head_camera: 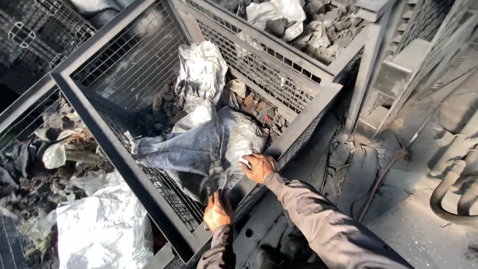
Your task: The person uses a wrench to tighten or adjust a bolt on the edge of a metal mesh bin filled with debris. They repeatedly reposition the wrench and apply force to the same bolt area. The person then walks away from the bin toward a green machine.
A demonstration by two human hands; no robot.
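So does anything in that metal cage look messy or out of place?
Yes. A big grey sack lies crumpled in the wire-mesh bin, slumped toward its near rim, with both hands, left and right, on it. Dark scrap is heaped loosely behind it.

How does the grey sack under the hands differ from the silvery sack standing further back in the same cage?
The grey sack is dark, sooty and slumped flat toward the cage rim; the silvery sack is paler, crumpled and propped against the mesh. The left hand and right hand grip the grey sack; nothing touches the silvery sack. Both lie among scrap.
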